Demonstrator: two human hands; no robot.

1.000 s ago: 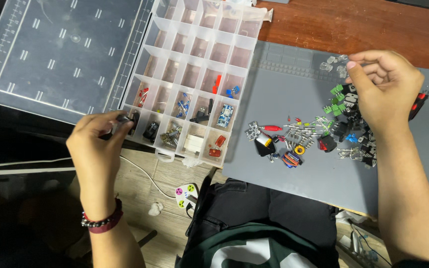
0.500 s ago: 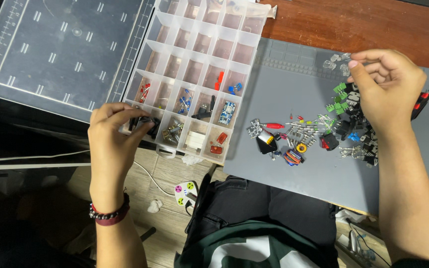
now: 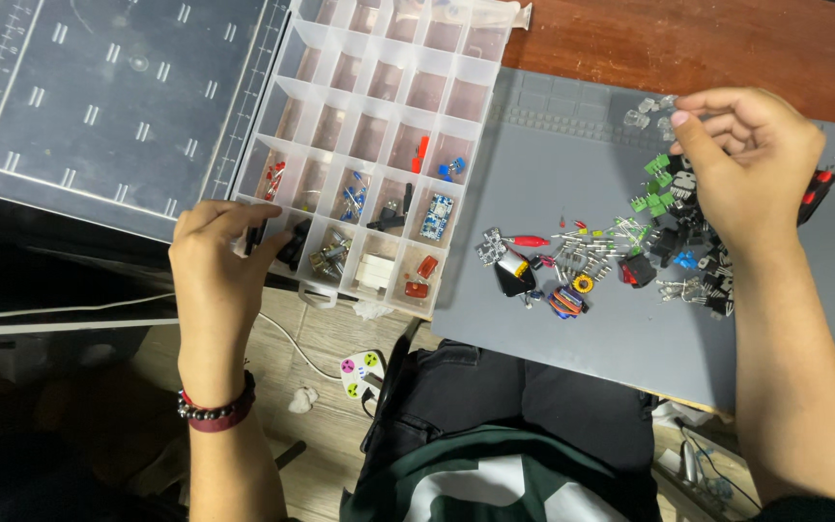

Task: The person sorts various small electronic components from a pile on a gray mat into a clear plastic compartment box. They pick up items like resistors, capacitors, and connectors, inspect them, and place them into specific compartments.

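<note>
Left hand: fingers curled over the near left corner of the clear plastic organiser box, pinching a small black part between thumb and fingertips just above the corner compartment. A dark beaded bracelet sits on this wrist.

Right hand: held over the far end of the pile of loose electronic parts, thumb and forefinger drawn close together, the other fingers bent. Whether anything lies between the fingertips cannot be told. Small green terminal blocks lie just beside this hand, and a few clear parts sit near its fingertips.

Organiser box: lies open, its lid folded flat to the left. Most compartments hold nothing visible; those in the 2 nearest rows hold small parts, among them a blue circuit board, red pieces, white pieces and another black part next to the left hand.

Grey work mat: lies on the brown wooden table, to the right of the box, and carries the pile, which includes a red-tipped piece and a small yellow ring.

Below the table edge: the person's dark trousers and a white power strip on the floor.
</note>
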